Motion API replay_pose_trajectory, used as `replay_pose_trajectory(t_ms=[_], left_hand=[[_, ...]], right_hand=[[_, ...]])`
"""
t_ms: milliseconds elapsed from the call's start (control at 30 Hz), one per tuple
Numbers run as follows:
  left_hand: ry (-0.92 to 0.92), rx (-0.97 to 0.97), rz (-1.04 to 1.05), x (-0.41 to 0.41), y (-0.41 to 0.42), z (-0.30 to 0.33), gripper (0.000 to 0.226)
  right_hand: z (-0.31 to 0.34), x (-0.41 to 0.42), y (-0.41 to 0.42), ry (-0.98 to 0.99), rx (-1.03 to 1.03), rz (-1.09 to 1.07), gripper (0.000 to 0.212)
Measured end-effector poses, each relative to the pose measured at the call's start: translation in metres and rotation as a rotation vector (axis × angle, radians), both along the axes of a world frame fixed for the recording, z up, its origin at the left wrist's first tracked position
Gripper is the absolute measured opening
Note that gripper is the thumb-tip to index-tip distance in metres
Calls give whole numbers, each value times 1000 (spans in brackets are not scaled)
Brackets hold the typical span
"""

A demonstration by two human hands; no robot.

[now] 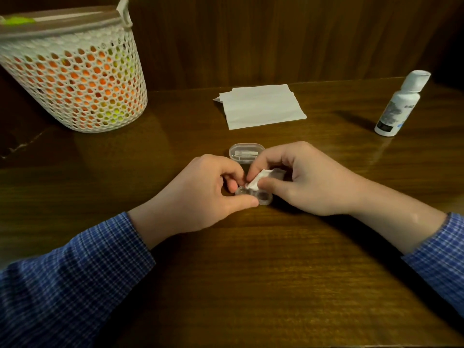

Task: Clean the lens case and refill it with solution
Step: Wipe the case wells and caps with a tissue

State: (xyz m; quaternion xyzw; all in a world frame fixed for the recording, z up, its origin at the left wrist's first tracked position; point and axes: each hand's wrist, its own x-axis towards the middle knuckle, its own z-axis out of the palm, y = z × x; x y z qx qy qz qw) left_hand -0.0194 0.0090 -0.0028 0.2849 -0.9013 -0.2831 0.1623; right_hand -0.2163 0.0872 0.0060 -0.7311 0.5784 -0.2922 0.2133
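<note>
A clear plastic lens case (261, 197) lies on the wooden table at the centre. My left hand (200, 194) pinches its left end between thumb and fingers. My right hand (306, 182) pinches a small folded white tissue (258, 180) and presses it onto the case's top. Just behind the hands sits a clear lid or second clear box (247, 153) with something white inside. The white solution bottle (399, 106) stands upright at the far right, its cap on.
A stack of white tissues (261, 106) lies flat behind the case. A white mesh basket (75, 74) with orange and green contents stands at the far left. A dark wood wall rises behind the table (251, 272).
</note>
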Motion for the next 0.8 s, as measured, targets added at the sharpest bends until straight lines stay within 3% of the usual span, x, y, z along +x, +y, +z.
replay_pose_trajectory(t_ms=[300,667,800], left_hand=[[-71,45,-116,0,-10,10,18],[34,-59,83,4,11,-5,20],[38,-52,149,3,19,-7,20]], right_hand=[[9,-9,3,25,6,194,17],[6,-1,8,49,-5,-74,19],[5,-2,12,-25,22,-152,16]])
